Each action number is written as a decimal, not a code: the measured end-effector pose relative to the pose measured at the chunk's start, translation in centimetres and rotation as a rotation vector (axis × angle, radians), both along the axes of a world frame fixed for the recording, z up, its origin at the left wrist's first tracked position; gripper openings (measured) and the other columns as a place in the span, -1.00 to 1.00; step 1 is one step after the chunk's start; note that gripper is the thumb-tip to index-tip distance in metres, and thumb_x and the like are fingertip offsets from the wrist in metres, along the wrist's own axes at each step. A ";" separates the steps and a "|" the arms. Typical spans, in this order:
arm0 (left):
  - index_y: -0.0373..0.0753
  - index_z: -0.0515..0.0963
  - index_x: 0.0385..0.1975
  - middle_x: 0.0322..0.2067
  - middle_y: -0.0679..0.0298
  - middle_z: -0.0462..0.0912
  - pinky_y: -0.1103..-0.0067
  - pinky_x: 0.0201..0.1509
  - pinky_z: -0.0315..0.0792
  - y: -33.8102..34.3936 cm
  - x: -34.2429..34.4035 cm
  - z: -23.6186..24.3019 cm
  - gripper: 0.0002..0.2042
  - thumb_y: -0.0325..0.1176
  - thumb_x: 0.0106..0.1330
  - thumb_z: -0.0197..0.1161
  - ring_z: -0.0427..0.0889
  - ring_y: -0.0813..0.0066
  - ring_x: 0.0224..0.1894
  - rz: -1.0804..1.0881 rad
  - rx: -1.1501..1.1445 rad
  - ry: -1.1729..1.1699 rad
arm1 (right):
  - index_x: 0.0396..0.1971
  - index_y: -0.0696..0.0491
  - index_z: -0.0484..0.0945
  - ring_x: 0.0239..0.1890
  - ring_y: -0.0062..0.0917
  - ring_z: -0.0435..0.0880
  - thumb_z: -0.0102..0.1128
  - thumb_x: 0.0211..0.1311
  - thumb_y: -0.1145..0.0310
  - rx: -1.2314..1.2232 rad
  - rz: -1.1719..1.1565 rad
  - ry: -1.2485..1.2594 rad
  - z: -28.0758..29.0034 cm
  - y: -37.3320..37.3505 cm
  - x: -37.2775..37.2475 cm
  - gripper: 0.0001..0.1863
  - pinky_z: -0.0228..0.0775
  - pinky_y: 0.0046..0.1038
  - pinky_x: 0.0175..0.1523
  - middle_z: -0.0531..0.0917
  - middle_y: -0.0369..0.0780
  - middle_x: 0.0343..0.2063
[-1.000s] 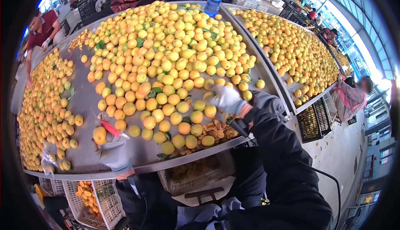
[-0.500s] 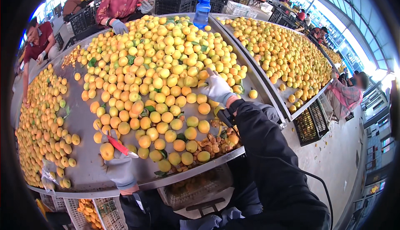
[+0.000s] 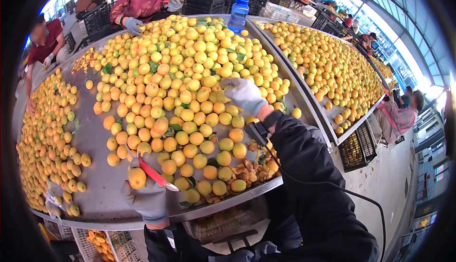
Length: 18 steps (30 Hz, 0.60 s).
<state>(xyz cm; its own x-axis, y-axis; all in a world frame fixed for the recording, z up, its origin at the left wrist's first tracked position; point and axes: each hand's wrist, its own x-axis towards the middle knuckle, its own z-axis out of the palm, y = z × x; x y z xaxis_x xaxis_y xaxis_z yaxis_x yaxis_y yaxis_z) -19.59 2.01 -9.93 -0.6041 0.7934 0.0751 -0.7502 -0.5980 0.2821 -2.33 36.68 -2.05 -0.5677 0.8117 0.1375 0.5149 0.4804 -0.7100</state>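
Note:
My left hand [image 3: 145, 198], in a grey glove, is closed round a yellow fruit [image 3: 137, 179] and a red-handled tool [image 3: 154, 173] with a pale blade, near the front rim. My right hand [image 3: 244, 93], gloved, with a black device strapped at the wrist, reaches into the fruit pile [image 3: 190, 53], fingers bent; what they grip is hidden. Green leaves and brownish scraps [image 3: 251, 164] lie among the fruit on the metal table [image 3: 104, 205].
Co-workers [image 3: 142, 1] [image 3: 50, 43] work at the far and left sides, another [image 3: 396, 115] at the right. A blue bottle [image 3: 238, 13] stands by the divider. Another fruit-covered table [image 3: 342, 134] adjoins on the right. Crates [image 3: 95, 243] [image 3: 354, 143] sit below the table edges.
My right hand has moved farther into the pile. My left hand, with fruit and tool, has shifted rightward. The far co-worker's gloved hand has come onto the fruit.

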 end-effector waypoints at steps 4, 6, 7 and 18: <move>-0.25 0.32 0.33 0.31 0.27 0.38 0.22 0.40 0.15 0.3 0.2 -0.1 -0.39 -0.04 0.34 0.05 0.23 0.30 0.39 -0.030 0.022 -0.003 | -0.11 -0.09 0.71 -0.18 -0.22 0.72 0.14 0.05 0.08 0.360 0.010 -0.219 -1.5 3.0 -4.5 -0.58 0.55 -0.28 -0.06 0.73 -0.11 -0.27; -0.25 0.31 0.33 0.31 0.26 0.37 0.20 0.41 0.13 1.1 0.7 0.7 -0.38 -0.03 0.32 0.04 0.24 0.27 0.37 -0.050 0.030 0.015 | -0.13 -0.07 0.71 -0.17 -0.22 0.72 0.16 0.05 0.08 0.571 0.066 -0.485 -2.7 4.6 -6.0 -0.59 0.55 -0.26 -0.07 0.72 -0.13 -0.23; -0.26 0.30 0.33 0.31 0.25 0.36 0.19 0.42 0.13 1.3 0.9 0.9 -0.36 -0.02 0.32 0.04 0.25 0.25 0.36 -0.065 0.052 0.035 | -0.20 -0.04 0.71 -0.16 -0.20 0.72 0.20 0.02 0.14 0.541 0.087 -0.613 -2.8 4.5 -6.9 -0.64 0.56 -0.23 -0.10 0.72 -0.14 -0.21; -0.26 0.36 0.28 0.24 0.20 0.43 0.26 0.38 0.21 2.2 1.9 2.4 -0.39 0.00 0.31 0.07 0.39 0.30 0.26 -0.103 0.017 -0.013 | -0.40 0.04 0.73 -0.24 -0.25 0.76 0.29 -0.01 0.24 0.440 0.017 -0.751 -3.1 4.9 -10.2 -0.78 0.58 -0.26 -0.22 0.75 -0.12 -0.37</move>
<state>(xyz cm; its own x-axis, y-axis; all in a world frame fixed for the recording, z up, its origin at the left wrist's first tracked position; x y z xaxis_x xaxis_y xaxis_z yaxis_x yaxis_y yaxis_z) -17.66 4.17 -7.51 -0.5201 0.8502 0.0815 -0.8116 -0.5217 0.2627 -12.53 41.57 -5.18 -0.6458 0.7633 0.0209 0.7626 0.6434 0.0669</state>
